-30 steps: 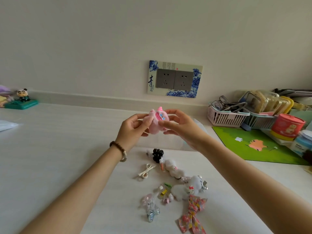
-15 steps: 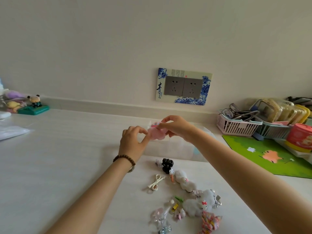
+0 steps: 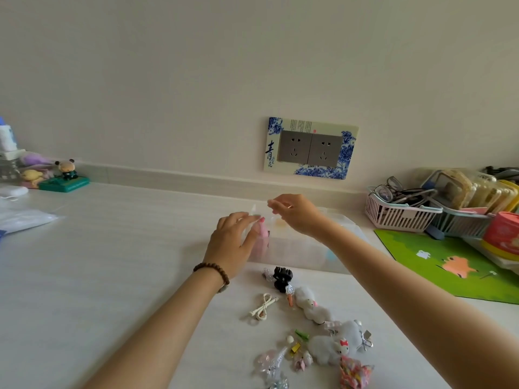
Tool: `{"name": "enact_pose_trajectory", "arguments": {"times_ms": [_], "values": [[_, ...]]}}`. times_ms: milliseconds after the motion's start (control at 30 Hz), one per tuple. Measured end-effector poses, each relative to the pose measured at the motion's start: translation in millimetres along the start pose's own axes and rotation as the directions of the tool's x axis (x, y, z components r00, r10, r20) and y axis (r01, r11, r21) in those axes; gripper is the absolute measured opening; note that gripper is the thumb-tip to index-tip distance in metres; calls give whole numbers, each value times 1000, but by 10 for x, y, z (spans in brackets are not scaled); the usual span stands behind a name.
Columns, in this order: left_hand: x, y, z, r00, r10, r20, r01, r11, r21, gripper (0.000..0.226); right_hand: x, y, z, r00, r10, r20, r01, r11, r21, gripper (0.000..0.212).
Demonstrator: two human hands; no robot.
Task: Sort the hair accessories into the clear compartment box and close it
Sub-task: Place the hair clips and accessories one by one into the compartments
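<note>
Squarely behind the loose pile, the clear compartment box (image 3: 303, 245) lies on the white table (image 3: 84, 262) close to the wall, its sides milky and its compartments too blurred to count. A pink plush accessory (image 3: 262, 238) stands at the box's left end; whether it sits inside or just against the side cannot be told. The left hand (image 3: 231, 242), arm stretched forward with a brown bead bracelet (image 3: 212, 272) on the wrist, reaches to that end back-up, its fingers fairly straight with the tips on the pink plush, not closed round it. The right hand (image 3: 296, 216) hovers over the box's middle with forefinger and thumb drawn together, pointing left; through the blur I cannot tell whether they pinch anything. In front of the box lie a black claw clip (image 3: 282, 277), a white cord bow (image 3: 262, 307), white plush clips (image 3: 311, 304), a clear clip (image 3: 271, 360) and a floral fabric bow (image 3: 354, 372). To the box's right lies a green mat (image 3: 449, 265), and behind that a pink basket (image 3: 398, 217) holding spectacles (image 3: 390, 189). On the wall above the box a socket plate (image 3: 310, 148) bears blue flower print and the large character 青; the smaller writing is too fine to read. Far left of the box stands a small figurine (image 3: 67, 169) on a green base.
</note>
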State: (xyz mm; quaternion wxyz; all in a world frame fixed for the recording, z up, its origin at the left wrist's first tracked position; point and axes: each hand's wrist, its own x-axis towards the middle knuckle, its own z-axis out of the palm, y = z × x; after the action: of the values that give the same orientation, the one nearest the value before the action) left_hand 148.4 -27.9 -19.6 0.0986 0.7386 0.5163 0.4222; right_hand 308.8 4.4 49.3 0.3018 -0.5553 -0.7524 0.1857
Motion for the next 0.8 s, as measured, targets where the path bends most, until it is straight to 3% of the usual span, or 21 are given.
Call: {"name": "enact_pose_trajectory", "arguments": {"times_ms": [100, 200, 333, 433, 500, 700, 800], "values": [[-12, -26, 69, 998, 25, 65, -30, 996, 89, 37, -145, 89, -95, 998, -40, -38, 43, 997, 71, 31], [-36, 37, 95, 993, 117, 5, -117, 989, 87, 55, -372, 145, -237, 993, -99, -70, 106, 988, 109, 21], [-99, 196, 163, 957, 285, 54, -289, 953, 96, 54, -773, 227, -446, 981, -118, 152, 90, 979, 182, 19], [-136, 232, 255, 931, 341, 130, -357, 924, 136, 55, -1052, 408, -541, 937, -43, 347, 11, 995, 94, 22], [-142, 217, 294, 929, 339, 151, -362, 917, 168, 57, -1205, 509, -546, 918, -10, 396, 7, 1000, 10, 27], [-161, 245, 246, 927, 338, 162, -365, 914, 180, 56, -1422, 516, -384, 907, 104, 408, -41, 986, -161, 33], [-156, 256, 224, 925, 336, 179, -365, 916, 167, 54, -1431, 473, -203, 935, 153, 321, -110, 983, -149, 38]]}}
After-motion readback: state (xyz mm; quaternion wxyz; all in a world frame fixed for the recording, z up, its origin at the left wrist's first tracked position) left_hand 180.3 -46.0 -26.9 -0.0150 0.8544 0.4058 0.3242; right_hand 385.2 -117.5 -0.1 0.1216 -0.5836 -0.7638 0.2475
